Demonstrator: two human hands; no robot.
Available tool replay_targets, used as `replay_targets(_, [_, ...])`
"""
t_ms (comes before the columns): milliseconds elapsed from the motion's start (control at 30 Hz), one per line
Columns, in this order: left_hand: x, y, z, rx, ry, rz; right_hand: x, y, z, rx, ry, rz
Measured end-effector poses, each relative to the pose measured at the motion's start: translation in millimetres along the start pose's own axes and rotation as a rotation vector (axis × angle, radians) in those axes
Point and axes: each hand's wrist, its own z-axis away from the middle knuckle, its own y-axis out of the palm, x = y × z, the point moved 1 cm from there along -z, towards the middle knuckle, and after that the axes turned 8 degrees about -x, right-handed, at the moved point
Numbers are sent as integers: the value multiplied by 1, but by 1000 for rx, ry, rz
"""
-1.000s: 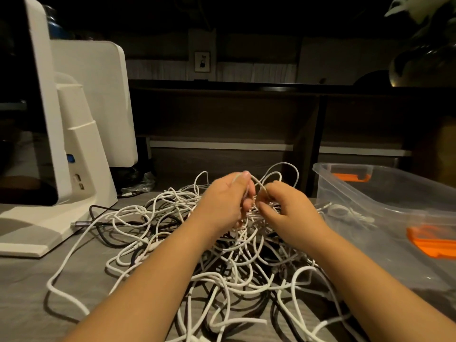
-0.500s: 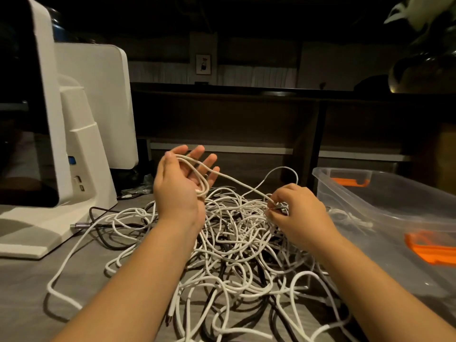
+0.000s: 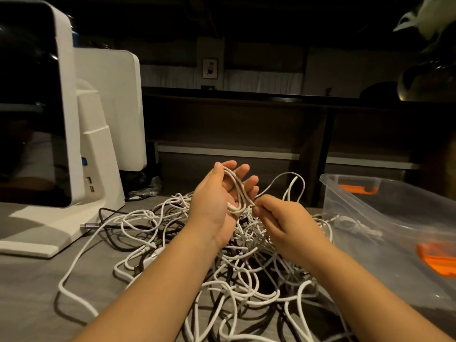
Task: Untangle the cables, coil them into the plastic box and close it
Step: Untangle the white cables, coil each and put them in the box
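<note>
The left hand (image 3: 217,206) is standing upright just above the cable pile (image 3: 222,255), fingers spread wide and straight, with a few turns of a white cable (image 3: 238,193) lying across its palm from near the fingertips down to the heel. The right hand (image 3: 281,223) is working just beside it, on the side nearer the plastic box (image 3: 385,218), its thumb and fingers pinching that same cable where it is leaving the coil. From the pinch the strand is arching up and back into the pile.

The step in hand looks like winding one freed cable into a coil. To do it well, the right hand should be feeding each new turn over the open palm at the same length as the turns already there, keeping light tension so nothing slips off the straight fingers. The trailing strand is looping back into the tangle, so it is worth drawing it out slowly and stopping when it catches, lifting the snag clear instead of tugging a knot tight.

The pile is lying on the tabletop, white and dark strands mixed, between the white monitor stand (image 3: 98,169) and the box. The box is sitting open just beside the pile; something pale, perhaps a cable, is showing through its wall, though I cannot tell for sure. Most of the job seems to lie ahead.
</note>
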Motion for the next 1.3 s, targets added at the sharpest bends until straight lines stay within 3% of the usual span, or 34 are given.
replay_targets(267, [-2,-3,-4,-56,-31,84,4,0,1,137,97,-164])
replay_targets(367, [-7,-5,-9,-92,-13,159,3,-4,2,167,84,-100])
replay_targets(600, [-14,-14,-18,-271,116,191,-2,-11,2,23,146,-77])
replay_targets(800, [-25,-26,-26,-365,113,293,-12,-23,1,-69,139,29])
replay_targets(1067, [-20,-25,-29,-367,52,215,5,-17,4,139,-162,143])
replay_targets(1200, [-18,-23,-26,-351,151,75,17,-11,6,175,-189,156])
replay_targets(1300, [-14,-18,-21,-287,340,-237,20,-13,8,252,-174,124])
